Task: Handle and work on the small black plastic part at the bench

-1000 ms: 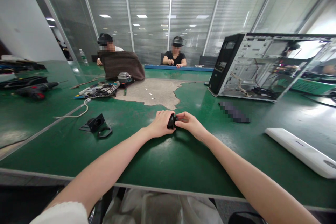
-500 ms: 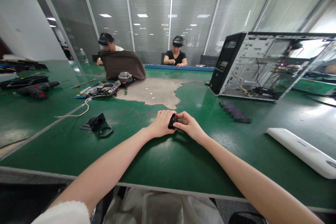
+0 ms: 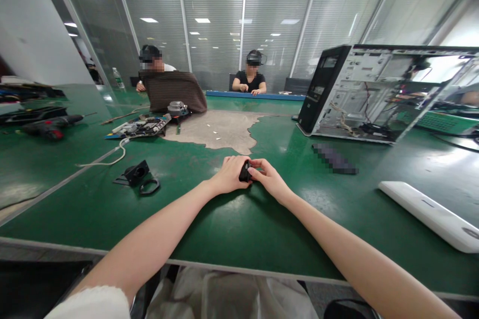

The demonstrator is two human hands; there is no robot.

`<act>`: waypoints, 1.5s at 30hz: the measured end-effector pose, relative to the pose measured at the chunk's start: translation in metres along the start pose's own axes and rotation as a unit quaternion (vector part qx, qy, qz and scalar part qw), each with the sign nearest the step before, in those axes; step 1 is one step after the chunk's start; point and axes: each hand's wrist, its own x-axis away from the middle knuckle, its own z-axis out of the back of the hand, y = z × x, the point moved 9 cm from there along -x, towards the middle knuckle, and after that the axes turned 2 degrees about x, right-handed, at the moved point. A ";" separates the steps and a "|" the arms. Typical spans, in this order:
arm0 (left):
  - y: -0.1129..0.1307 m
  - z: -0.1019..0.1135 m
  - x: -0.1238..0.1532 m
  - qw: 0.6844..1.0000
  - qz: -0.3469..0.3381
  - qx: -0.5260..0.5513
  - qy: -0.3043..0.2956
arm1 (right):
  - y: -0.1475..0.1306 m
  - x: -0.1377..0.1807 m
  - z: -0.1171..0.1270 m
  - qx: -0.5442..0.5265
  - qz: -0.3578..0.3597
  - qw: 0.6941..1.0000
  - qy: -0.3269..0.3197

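Both hands meet over the green tabletop [image 3: 239, 229] around a small black part [image 3: 245, 172]. My left hand [image 3: 230, 174] wraps it from the left, back of the hand upward. From the right, the thumb and fingers of my right hand [image 3: 264, 174] pinch its near side. Much of the part is hidden by the fingers, and its exact kind does not show. To the left lie a black bracket with a round hole [image 3: 136, 173] and a black ring with an angular outline [image 3: 149, 187], both apart from my hands.
An opened computer case [image 3: 359, 94] stands at right, near a blurred dark object [image 3: 335, 158] and a long white device [image 3: 426, 214]. At left are a circuit board [image 3: 140, 127], a cable [image 3: 121, 152] and a power drill [image 3: 52, 126]. Two people sit across the table.
My right thumb has shifted slightly on the black part, which has turned a little. Both hands stay in the same place; the view has moved slightly.
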 end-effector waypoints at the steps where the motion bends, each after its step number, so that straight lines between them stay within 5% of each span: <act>1: 0.000 0.000 0.000 1.000 -0.002 0.001 0.000 | 0.001 0.000 0.000 0.007 -0.002 1.000 -0.003; 10: -0.003 -0.001 0.000 1.000 0.005 0.002 0.001 | -0.015 0.011 -0.007 0.025 0.067 0.996 -0.050; 21: 0.000 0.000 0.001 1.000 -0.005 0.000 -0.009 | -0.003 0.002 -0.002 0.017 0.017 1.000 -0.007; 27: -0.001 0.000 0.001 1.000 -0.009 -0.010 -0.006 | -0.014 0.008 -0.010 -0.025 0.039 0.997 -0.064; 40: -0.001 0.000 0.001 1.000 -0.006 -0.010 -0.011 | 0.000 0.000 -0.002 0.004 0.006 1.000 -0.026; 45: 0.000 0.001 0.001 1.000 -0.010 -0.015 -0.007 | -0.009 0.004 -0.008 -0.024 0.020 0.997 -0.068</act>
